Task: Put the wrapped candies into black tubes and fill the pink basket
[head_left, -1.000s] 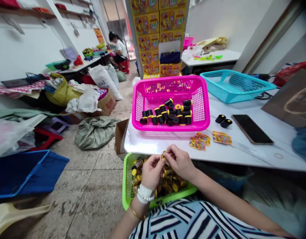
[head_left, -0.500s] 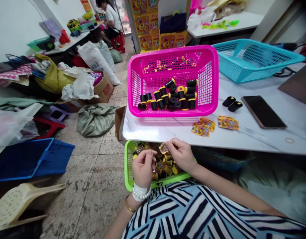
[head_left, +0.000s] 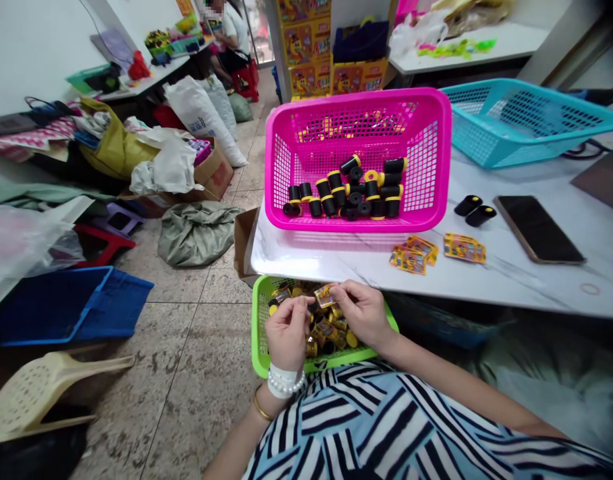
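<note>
My right hand [head_left: 364, 313] pinches a small printed yellow label [head_left: 325, 295] by its right end, above the green basket [head_left: 259, 327] on my lap. Close to the label's left end, my left hand [head_left: 288, 333] is closed with thumb and forefinger together; what they hold, if anything, I cannot make out. Below both hands the green basket holds many small black and yellow cylinders [head_left: 331, 331] with printed wraps. On the table, a pink basket [head_left: 356, 225] contains plain black cylinders [head_left: 371, 190] with yellow ends.
More labels [head_left: 465, 248] lie in small piles on the white table [head_left: 326, 257]. Two black cylinders [head_left: 480, 215], a phone [head_left: 539, 229] and a blue basket [head_left: 511, 140] are to the right. A beige stool [head_left: 41, 393] stands at the left; a person [head_left: 234, 37] sits far back.
The label in my right hand has tilted so more of its printed face shows. My hands stay close together over the green basket. The whole view has shifted slightly.
</note>
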A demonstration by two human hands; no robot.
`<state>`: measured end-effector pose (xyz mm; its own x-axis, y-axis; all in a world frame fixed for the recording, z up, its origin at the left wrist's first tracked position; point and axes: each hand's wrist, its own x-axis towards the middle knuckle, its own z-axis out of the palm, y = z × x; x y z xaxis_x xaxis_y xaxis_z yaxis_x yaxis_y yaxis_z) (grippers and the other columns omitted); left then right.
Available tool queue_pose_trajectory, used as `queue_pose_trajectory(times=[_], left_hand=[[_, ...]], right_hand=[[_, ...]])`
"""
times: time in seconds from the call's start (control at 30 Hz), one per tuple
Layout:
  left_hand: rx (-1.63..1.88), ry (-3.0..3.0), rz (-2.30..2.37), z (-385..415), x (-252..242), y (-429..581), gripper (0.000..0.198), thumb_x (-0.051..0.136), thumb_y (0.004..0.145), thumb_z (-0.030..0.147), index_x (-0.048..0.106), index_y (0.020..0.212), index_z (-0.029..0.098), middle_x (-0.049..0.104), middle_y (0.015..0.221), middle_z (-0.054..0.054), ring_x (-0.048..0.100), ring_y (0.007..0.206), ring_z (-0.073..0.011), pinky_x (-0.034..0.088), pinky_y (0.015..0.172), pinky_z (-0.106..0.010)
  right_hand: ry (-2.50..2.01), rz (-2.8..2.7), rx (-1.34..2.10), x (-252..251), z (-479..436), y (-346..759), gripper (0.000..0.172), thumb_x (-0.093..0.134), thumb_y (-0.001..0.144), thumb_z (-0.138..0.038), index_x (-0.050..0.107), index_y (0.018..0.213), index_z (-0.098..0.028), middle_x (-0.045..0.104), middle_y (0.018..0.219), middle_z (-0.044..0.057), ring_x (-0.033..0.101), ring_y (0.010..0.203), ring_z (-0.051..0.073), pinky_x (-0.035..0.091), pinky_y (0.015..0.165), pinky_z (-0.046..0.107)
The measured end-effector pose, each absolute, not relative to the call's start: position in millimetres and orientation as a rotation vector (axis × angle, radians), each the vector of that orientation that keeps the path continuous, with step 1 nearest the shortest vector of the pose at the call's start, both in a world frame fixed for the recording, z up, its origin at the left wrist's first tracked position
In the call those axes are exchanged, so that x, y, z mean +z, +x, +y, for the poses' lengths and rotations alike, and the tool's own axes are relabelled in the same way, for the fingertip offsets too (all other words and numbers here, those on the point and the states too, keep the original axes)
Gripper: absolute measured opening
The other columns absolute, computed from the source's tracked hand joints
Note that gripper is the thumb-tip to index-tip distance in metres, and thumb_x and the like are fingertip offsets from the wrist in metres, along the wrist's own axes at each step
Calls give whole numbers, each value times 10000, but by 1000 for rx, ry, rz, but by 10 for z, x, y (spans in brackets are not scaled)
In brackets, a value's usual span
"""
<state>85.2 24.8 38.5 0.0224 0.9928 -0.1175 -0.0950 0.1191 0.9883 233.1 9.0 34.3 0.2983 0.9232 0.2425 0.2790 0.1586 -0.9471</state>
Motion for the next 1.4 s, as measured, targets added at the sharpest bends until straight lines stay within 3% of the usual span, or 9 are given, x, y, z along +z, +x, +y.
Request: queue_pose_trajectory(times=[0.37,0.63,0.7,0.8,0.97,1.07,1.13,1.23,1.4], left_hand=[[1122,1045,1224,188,331,831,279,688,808,438,742,842,166,562,593,12,426,477,-82,341,433,-190],[1146,1172,1232,210,377,789,193,773,726,362,772,756,172,710,835,-84,630,815,-203,510,673,-265],[1127,1099,1241,224,360,749,232,779,718,387,775,790,167,689,732,-61,606,688,-174,480,578,-244],[1071,904,1207,247,342,675,333,821,658,441,759,808,151,560,522,17,428,451,-85,314,406,-189],[1014,608,1097,251,343,530,417,850,601,488,632,702,146,438,397,79,269,356,-18,162,357,-136],[1010,501,1044,221,322,466,424,842,618,475,569,716,167,499,409,69,256,315,-13,105,326,-131],[1001,434,990,192,304,441,428,861,598,438,562,740,166,595,508,43,264,307,-3,91,307,-130],[978,357,916,141,269,417,437,879,581,402,575,768,150,678,665,6,290,322,15,109,297,-123],[974,251,938,114,157,366,459,907,541,371,561,737,141,632,606,24,315,344,16,140,313,-105]], right_hand=[[-1354,-1310,612,319,16,2316,258,587,920,-312,659,708,-186,583,624,-6,532,571,118,419,572,239],[-1296,-1509,582,302,26,2267,142,585,907,-238,642,780,-210,586,728,23,566,693,160,462,651,278],[-1257,-1567,566,320,39,2238,148,574,905,-209,631,768,-210,578,747,28,572,708,162,466,654,278],[-1186,-1706,590,424,124,2251,153,588,887,-196,634,741,-201,585,727,23,571,669,151,458,617,263],[-1149,-1987,661,920,804,2485,147,608,898,-281,714,837,-199,689,750,15,606,661,133,457,619,238],[-1398,-2096,215,1172,1508,2615,172,581,898,-243,739,931,-184,690,948,76,618,905,191,462,795,292],[-1523,-2187,108,1229,1920,2638,232,647,823,-214,745,1033,-202,654,1041,101,594,993,236,455,807,313],[-1517,-2267,169,1205,2282,2606,311,745,698,-217,767,1008,-223,637,980,85,595,943,243,456,763,302],[-1518,-2159,349,1253,2411,2709,203,760,664,-257,744,843,-164,639,879,61,596,854,200,468,754,286]])
